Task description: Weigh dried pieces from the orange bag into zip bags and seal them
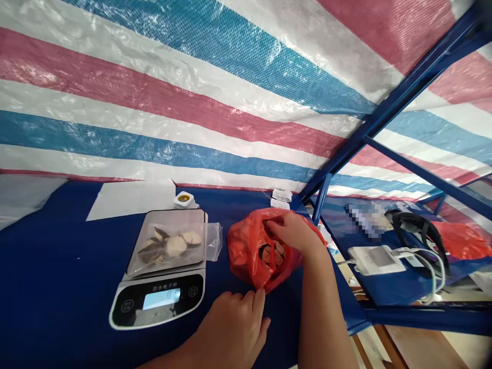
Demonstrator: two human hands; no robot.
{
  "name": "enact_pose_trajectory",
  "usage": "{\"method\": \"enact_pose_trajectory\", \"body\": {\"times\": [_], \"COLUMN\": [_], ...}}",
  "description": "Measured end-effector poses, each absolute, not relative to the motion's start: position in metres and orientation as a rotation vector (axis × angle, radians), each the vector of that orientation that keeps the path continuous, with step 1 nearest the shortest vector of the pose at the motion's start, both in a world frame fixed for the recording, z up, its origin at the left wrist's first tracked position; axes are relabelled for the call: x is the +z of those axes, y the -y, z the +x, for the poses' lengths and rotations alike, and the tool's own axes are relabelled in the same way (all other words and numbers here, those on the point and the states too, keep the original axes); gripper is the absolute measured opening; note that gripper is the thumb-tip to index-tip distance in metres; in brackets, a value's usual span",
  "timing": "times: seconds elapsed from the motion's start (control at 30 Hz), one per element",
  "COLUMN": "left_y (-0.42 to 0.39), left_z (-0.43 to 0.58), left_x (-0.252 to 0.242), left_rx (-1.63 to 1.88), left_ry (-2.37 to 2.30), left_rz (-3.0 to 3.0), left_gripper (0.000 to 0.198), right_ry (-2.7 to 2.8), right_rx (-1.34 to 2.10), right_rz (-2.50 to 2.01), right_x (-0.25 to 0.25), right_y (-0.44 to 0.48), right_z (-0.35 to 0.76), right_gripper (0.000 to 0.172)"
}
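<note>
A red plastic bag (246, 251) stands on the blue tabletop with its mouth open. Inside lie dark-edged, pale brown pieces (273, 254). My left hand (234, 325) is closed, pinching the bag's front rim between thumb side and fingers. From the right, my right hand (294, 230) reaches into the mouth of the bag; its fingertips are partly hidden, so I cannot make out what they grip. Left of the bag is a kitchen scale (159, 300) with a lit display. On its platform rests a clear zip bag (169, 245) holding pale round slices and dried, leaf-like pieces.
Behind the scale are a sheet of white paper (130, 199) and a small white object with a yellow centre (184, 200). White packets (281, 197) lie near a blue metal post (322, 197). Rightward, another blue surface carries a white device (376, 260) with cables and black headphones (418, 228).
</note>
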State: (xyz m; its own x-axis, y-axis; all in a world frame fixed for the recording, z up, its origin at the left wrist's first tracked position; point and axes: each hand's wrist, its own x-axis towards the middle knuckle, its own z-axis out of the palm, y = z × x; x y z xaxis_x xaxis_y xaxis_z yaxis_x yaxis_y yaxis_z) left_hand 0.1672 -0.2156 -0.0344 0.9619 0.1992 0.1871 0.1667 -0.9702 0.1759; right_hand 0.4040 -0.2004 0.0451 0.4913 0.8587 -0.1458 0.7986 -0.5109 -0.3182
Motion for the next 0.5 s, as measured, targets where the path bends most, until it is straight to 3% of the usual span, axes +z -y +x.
{"method": "enact_pose_trajectory", "body": {"times": [0.13,0.33,0.5], "left_y": [0.218,0.220,0.217], "left_z": [0.164,0.165,0.166], "left_x": [-0.038,-0.035,-0.027], "left_rx": [0.272,0.187,0.078], "left_ry": [-0.299,-0.282,-0.312], "left_rz": [2.943,2.891,2.842], "left_gripper": [0.031,0.027,0.027], "right_ry": [1.325,1.559,1.583], "right_rx": [0.205,0.807,0.676], "right_rz": [-2.747,-2.607,-2.808], "right_x": [0.050,0.054,0.055], "right_y": [0.202,0.210,0.207], "right_z": [0.402,0.392,0.376], "right_gripper": [0.017,0.009,0.015]}}
